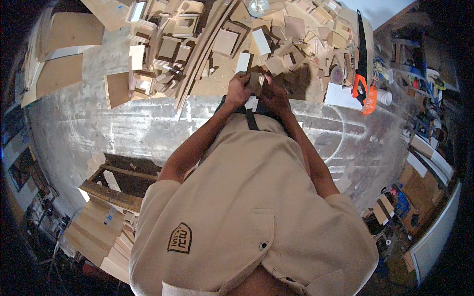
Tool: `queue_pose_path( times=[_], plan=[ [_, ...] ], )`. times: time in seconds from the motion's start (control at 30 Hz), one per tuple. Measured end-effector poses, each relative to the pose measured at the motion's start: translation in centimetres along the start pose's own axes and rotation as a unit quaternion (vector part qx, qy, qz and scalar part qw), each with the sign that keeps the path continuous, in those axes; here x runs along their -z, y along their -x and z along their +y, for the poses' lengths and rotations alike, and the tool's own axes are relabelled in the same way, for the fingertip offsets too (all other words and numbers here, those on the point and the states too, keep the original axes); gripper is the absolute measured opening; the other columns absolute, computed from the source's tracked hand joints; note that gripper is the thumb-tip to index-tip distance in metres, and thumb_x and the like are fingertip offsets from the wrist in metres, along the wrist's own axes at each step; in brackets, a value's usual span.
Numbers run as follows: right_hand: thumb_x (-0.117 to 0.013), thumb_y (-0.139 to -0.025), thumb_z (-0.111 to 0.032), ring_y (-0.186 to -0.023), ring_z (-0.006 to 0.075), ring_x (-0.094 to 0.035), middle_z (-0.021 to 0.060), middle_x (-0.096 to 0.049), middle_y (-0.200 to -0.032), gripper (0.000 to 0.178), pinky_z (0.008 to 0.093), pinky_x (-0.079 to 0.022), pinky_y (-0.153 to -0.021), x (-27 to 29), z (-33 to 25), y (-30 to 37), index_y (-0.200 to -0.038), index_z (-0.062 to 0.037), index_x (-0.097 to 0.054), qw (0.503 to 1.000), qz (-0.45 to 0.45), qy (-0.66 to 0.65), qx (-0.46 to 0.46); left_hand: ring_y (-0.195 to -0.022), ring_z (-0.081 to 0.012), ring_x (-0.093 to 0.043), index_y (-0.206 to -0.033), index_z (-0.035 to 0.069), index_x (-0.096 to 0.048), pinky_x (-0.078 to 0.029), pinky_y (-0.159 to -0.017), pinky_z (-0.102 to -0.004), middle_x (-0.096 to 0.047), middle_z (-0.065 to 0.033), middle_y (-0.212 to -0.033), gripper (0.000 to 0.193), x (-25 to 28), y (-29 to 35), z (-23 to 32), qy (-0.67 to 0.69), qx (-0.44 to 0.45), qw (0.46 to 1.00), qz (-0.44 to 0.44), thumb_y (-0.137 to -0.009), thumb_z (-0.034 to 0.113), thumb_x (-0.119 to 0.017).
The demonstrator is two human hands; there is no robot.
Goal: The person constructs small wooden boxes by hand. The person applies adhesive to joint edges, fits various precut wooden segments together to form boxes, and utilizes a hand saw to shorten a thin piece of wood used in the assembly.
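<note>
Close in front of my body, my left hand (239, 91) and my right hand (275, 97) are both closed on a small wooden piece (256, 82). The left fingers grip its left side, and the right thumb and fingers press its right side. Some fingertips are hidden by the piece and by the hands themselves. Just beyond the left fingers is a white-faced wood offcut (243, 62); whether it touches them I cannot tell. A heap of small wood offcuts (285, 58) lies right beyond both hands.
Long wooden strips (205, 47) slant across the board left of my hands, beside stacked wood pieces (170, 48). On the right lie a handsaw with an orange handle (359, 86) and a white sheet (340, 96). A wooden crate (111, 190) stands at lower left.
</note>
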State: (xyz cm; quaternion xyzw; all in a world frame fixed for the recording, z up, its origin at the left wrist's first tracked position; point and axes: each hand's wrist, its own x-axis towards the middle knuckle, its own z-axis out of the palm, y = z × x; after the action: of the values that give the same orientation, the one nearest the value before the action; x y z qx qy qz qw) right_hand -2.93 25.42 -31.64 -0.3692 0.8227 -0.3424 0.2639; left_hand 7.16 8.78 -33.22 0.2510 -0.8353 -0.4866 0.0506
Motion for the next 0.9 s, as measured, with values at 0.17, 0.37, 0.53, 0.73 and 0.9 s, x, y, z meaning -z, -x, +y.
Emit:
queue_pose_path(
  times=[0.17,0.37,0.53,0.73,0.9],
  plan=[
    [-0.086,-0.067,-0.027,-0.096,0.0321,-0.069,0.0172,-0.068,-0.111,0.09,0.0408,-0.056,-0.079,-1.2,2.0,0.3,-0.143,-0.0115,-0.041,0.994,0.081,0.015,0.073,-0.101,-0.0385,-0.063,-0.12,0.001,-0.06,-0.051,-0.088,-0.0421,-0.06,-0.0219,-0.115,0.041,-1.6,0.2,-0.5,-0.028,0.008,0.999,0.022,-0.083,0.019,-0.067],
    [-0.087,-0.067,-0.034,-0.094,0.0275,-0.07,0.0191,-0.068,-0.109,0.087,0.0381,-0.056,-0.078,1.1,0.6,1.3,-0.14,-0.0094,-0.047,0.996,0.087,0.003,0.026,-0.11,-0.0414,-0.056,-0.139,0.002,-0.038,-0.049,-0.094,-0.0465,-0.053,-0.0255,-0.121,0.072,-0.7,0.0,3.0,-0.144,0.003,0.989,-0.037,-0.078,0.024,-0.072],
    [-0.086,-0.071,-0.033,-0.097,0.0188,-0.067,0.0145,-0.067,-0.115,0.085,0.0345,-0.055,-0.082,2.8,1.1,2.7,-0.139,-0.0028,-0.047,0.989,0.129,-0.044,0.049,-0.109,-0.044,-0.054,-0.142,0.006,-0.032,-0.05,-0.093,-0.0482,-0.05,-0.0271,-0.117,0.085,-0.7,-0.7,3.4,-0.202,-0.01,0.972,-0.116,-0.068,0.012,-0.072],
    [-0.084,-0.074,-0.032,-0.096,0.0185,-0.065,0.0105,-0.062,-0.122,0.083,0.0336,-0.057,-0.076,6.4,1.2,3.2,-0.14,-0.0011,-0.045,0.893,-0.039,-0.433,-0.115,-0.102,-0.0276,-0.061,-0.142,0.009,-0.039,-0.054,-0.086,-0.0368,-0.055,-0.0177,-0.119,0.079,2.5,0.2,5.5,0.235,0.124,0.955,-0.133,-0.072,0.01,-0.076],
    [-0.082,-0.073,-0.029,-0.09,0.0182,-0.064,0.0117,-0.062,-0.119,0.083,0.0338,-0.056,-0.07,11.0,-4.3,1.8,-0.14,0.0015,-0.044,0.835,-0.098,-0.538,-0.059,-0.105,-0.0206,-0.057,-0.142,0.01,-0.041,-0.05,-0.087,-0.0329,-0.057,-0.0123,-0.12,0.075,6.8,2.0,10.0,0.466,0.088,0.872,-0.117,-0.075,0.006,-0.074]
  ],
)
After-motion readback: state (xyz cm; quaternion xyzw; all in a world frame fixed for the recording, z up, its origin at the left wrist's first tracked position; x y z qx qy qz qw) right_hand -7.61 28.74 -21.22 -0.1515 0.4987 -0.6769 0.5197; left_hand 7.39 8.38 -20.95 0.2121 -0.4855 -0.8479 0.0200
